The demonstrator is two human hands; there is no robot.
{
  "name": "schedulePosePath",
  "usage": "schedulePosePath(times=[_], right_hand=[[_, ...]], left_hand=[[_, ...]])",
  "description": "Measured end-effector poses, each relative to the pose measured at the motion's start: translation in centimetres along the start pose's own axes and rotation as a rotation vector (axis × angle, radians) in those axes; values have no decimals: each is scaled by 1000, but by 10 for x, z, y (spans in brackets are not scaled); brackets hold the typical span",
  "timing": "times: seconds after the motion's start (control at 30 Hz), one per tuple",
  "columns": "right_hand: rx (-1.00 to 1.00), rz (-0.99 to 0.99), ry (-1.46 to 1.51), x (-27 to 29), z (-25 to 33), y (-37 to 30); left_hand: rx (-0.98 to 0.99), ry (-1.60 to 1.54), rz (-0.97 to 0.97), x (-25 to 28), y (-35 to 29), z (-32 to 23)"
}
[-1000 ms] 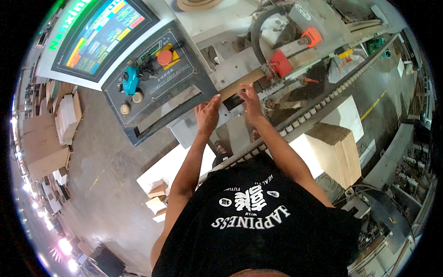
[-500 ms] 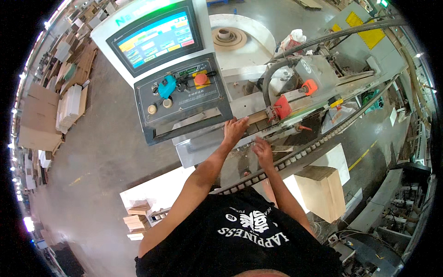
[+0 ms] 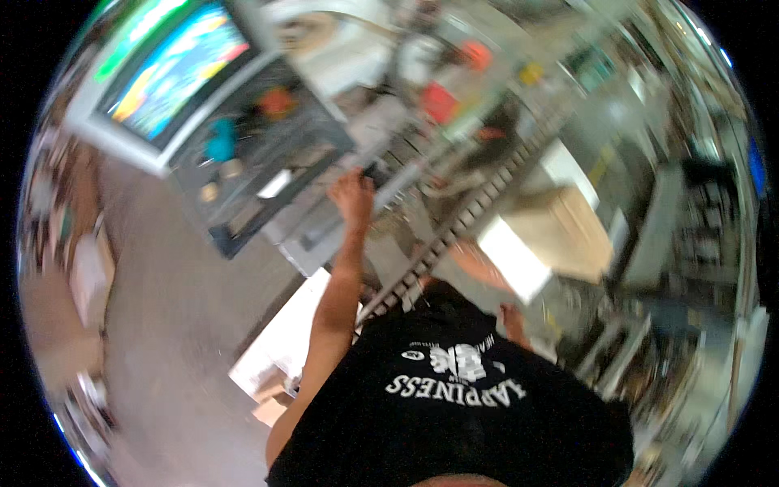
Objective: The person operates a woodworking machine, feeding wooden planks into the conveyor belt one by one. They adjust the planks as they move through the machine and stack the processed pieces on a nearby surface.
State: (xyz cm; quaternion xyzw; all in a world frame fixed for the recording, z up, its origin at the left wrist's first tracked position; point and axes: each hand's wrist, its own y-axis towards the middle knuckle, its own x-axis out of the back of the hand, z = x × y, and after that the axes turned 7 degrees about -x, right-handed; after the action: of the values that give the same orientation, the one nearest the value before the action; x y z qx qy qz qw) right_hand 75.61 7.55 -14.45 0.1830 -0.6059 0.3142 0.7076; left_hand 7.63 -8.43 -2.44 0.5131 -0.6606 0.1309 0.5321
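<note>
**Left hand up at the machine, right hand down by the body**

The frame was heavily blurred, so fine detail could not be made out. The left hand (image 3: 355,195) reached far forward on a straight arm and rested against the grey metal frame of the machine (image 3: 324,235), just right of the dark control panel (image 3: 251,162). Its fingers looked curled toward the metal, but whether it gripped anything or only pressed there could not be told.

The right hand (image 3: 513,321) hung low and near, close to the right edge of the black shirt (image 3: 454,414), well apart from the left hand. Whether it was loose or closed around something could not be told either (the blur swallowed the fingers).

A bright screen (image 3: 174,69) stood at the far left above the panel, which carried a teal knob (image 3: 219,140) and a red button (image 3: 276,101). A roller track (image 3: 462,235) ran diagonally between the hands, and a brown cardboard box (image 3: 560,231) sat to its right.
</note>
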Motion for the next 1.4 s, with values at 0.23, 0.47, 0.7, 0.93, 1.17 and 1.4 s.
schedulePosePath(times=[0.23,0.47,0.7,0.93,1.17,1.4], right_hand=[[-707,112,1044,48,16,-34],[-1067,73,1457,48,-7,-9],[-1206,-242,1624,56,-104,77],[-820,-235,1822,56,-148,125],[-811,-87,1906,55,-133,161],[-651,-161,2007,78,-111,173]], left_hand=[[-159,45,-104,12,4,-4],[-140,26,-60,9,0,-3],[-347,-312,45,14,-48,-113],[-135,-543,771,-38,-90,-336],[150,-1026,904,-168,-102,-372],[250,-1273,1075,-250,-116,-320]])
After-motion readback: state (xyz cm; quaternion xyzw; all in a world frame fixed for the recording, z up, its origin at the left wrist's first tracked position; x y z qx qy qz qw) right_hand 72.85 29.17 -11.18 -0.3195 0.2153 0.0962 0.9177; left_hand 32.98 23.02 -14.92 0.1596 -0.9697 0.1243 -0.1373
